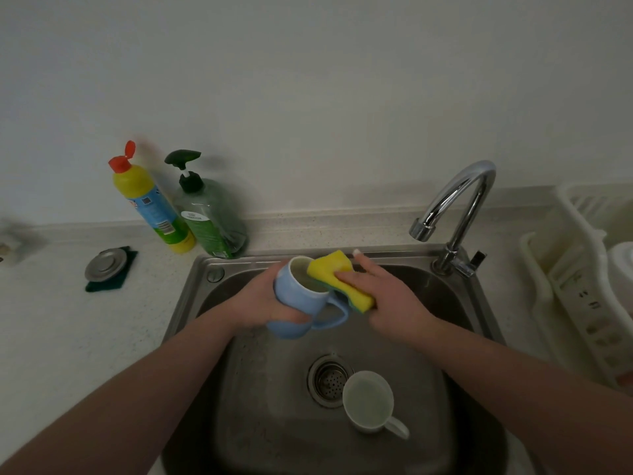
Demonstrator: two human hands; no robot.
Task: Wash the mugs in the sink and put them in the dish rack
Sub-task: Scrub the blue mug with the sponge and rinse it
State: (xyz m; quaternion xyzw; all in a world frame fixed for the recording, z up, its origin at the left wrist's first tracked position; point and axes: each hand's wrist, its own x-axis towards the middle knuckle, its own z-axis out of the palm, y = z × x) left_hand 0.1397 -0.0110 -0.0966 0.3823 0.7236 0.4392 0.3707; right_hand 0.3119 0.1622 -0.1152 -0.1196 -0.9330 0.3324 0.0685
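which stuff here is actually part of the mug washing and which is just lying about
In use: blue mug in left hand; yellow sponge in right hand; white mug in the sink; faucet; dish rack.

Lying about: yellow bottle; green pump bottle; sink plug on a green pad.

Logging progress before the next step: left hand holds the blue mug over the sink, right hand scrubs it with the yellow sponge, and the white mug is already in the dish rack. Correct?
Not quite. The head view shows the white mug upright in the sink beside the drain, not in the dish rack. The rest holds: the left hand grips the blue mug and the right hand presses the yellow sponge to its rim.
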